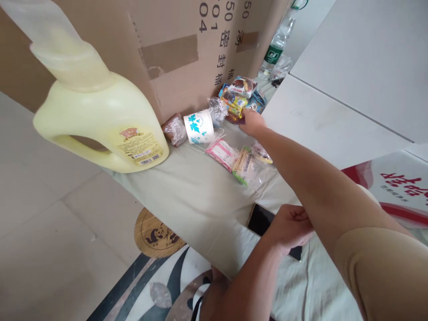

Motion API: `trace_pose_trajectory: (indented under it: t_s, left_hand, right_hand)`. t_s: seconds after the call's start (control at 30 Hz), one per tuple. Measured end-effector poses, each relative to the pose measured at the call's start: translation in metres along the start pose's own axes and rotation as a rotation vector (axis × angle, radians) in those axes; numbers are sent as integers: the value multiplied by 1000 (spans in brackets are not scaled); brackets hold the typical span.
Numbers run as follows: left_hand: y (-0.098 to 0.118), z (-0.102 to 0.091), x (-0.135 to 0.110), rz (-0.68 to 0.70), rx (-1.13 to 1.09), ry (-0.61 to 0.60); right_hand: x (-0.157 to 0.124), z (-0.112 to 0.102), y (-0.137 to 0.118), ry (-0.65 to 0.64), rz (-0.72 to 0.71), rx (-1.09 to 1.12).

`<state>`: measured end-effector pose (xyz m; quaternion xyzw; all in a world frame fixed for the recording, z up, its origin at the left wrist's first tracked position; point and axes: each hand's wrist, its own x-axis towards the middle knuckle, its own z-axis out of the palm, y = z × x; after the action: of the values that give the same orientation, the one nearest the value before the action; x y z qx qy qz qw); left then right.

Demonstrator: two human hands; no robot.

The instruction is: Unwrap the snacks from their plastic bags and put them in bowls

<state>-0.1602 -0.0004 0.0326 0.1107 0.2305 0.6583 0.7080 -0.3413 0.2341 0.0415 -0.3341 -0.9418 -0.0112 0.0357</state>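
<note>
grey-clothed bench: bears all below
right hand: stretched far, fingertips on a dark packet by the snack pile; grip cannot be told
left hand: clenched on the phone, near edge
cup: on its side, left of snack pile
jug: yellow, far left

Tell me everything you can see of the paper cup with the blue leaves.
The paper cup is white with blue leaf prints and small blue writing, unreadable here. It seems to stand on the grey-green cloth just before the cardboard box; its mouth does not show. A plastic-wrapped brown item sits at its left, a crinkled clear wrapper at its right, both apparently touching. Neither hand touches it; the right hand is nearest.
</note>
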Motion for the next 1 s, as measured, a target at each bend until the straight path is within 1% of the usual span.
trace_pose_trajectory:
  t_s: [0.13, 0.23, 0.33, 0.4, 0.5, 0.57, 0.63, 0.73, 0.87, 0.93, 1.0]
  left_hand:
    - [1, -2, 0, 2, -11, 14]
    - [-2, -4, 2, 15, 21, 31]
    - [-2, -6, 2, 21, 98, -7]
    - [-1, -7, 0, 25, 130, -18]
    - [3, -7, -3, 36, 140, 8]
    - [5, -8, -4, 35, 142, 19]
    - [5, -9, -4, 28, 152, 5]
    - [4, -10, -4, 17, 171, -13]
    - [6, -12, -3, 21, 207, 0]
    - [8, -13, -3, 24, 219, -3]
    - [9, -13, -3, 17, 221, -7]
  right_hand:
    - [-5, 2, -3, -7, -56, -32]
    - [-16, 0, -8, -3, -61, -44]
    - [-32, -4, -16, -29, -61, -73]
    - [-43, -8, -22, -50, -80, -94]
    - [-60, -17, -29, -68, -117, -107]
    - [-71, -24, -30, -50, -130, -97]
    - [-83, -32, -29, -8, -130, -70]
    - [-99, -44, -21, 72, -146, 22]
    - [-118, -62, -6, 170, -191, 239]
    - [-123, -71, 0, 201, -141, 390]
    - [-124, -79, 6, 227, -24, 571]
